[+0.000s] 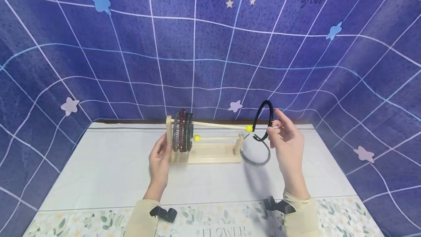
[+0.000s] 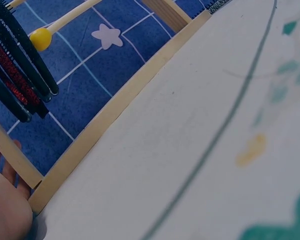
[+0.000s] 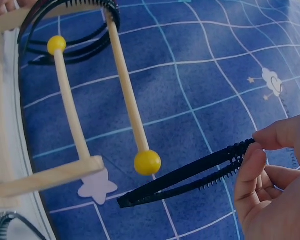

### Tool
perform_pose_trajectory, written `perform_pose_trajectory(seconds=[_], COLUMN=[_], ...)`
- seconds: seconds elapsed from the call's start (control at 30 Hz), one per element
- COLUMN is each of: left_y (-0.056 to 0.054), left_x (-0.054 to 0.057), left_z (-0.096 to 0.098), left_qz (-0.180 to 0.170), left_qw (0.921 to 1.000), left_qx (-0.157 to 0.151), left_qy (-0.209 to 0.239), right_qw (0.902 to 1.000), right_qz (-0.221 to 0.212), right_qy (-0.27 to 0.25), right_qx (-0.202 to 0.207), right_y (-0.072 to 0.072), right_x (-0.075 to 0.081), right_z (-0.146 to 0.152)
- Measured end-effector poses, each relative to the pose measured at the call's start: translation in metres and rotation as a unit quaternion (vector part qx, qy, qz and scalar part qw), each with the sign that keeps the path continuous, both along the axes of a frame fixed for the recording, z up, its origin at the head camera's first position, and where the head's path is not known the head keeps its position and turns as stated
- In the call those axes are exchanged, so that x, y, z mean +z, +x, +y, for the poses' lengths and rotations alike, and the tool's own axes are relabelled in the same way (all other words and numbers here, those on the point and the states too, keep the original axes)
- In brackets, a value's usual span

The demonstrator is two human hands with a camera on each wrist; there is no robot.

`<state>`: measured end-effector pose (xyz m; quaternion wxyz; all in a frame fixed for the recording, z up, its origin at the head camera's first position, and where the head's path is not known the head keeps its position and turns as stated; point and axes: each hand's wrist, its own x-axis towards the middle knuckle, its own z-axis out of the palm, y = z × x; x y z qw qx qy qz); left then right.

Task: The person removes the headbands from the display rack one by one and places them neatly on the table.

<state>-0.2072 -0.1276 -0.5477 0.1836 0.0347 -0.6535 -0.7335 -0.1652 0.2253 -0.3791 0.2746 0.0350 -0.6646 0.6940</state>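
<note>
My right hand pinches a black toothed headband between thumb and fingers, holding it up by its curved top. In the right wrist view, the headband's free ends point toward the yellow ball tip of the upper rod. With my left hand I grip the left post of a wooden headband stand, fingers behind it. Several headbands, dark grey, black and one glittery red, hang together on the upper rod close to that post.
A grey toothed headband lies on the white tablecloth beside the stand's right end. From the short right post a lower rod runs left to another yellow ball. A blue grid-patterned curtain hangs behind.
</note>
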Motion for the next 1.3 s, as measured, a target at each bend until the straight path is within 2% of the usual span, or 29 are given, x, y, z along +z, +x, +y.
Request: perform_pose_trajectory(seconds=[0.23, 0.53, 0.63, 0.83, 1.13, 1.3], left_y=[-0.002, 0.001, 0.001, -0.001, 0.001, 0.001], left_x=[0.002, -0.004, -0.005, -0.005, -0.001, 0.000], left_z=[0.001, 0.001, 0.002, 0.002, 0.001, 0.000], left_qz=[-0.001, -0.002, 0.001, -0.001, -0.001, 0.004], left_qw=[1.0000, 0.9999, 0.9999, 0.9999, 0.9999, 0.9999], left_qx=[-0.004, -0.002, -0.001, -0.004, -0.008, -0.002], left_qy=[0.006, 0.015, 0.017, 0.015, 0.006, 0.009], right_qw=[0.9980, 0.9901, 0.9886, 0.9883, 0.9774, 0.9766], right_qz=[-0.036, -0.072, -0.084, -0.092, -0.096, -0.093], right_qy=[0.051, 0.120, 0.124, 0.122, 0.188, 0.193], right_qx=[-0.010, -0.011, -0.009, -0.001, -0.015, -0.012], right_y=[0.000, 0.003, 0.004, 0.009, 0.013, 0.015], right_x=[-0.006, -0.021, -0.024, -0.032, -0.049, -0.056], right_z=[0.012, 0.036, 0.043, 0.055, 0.075, 0.085])
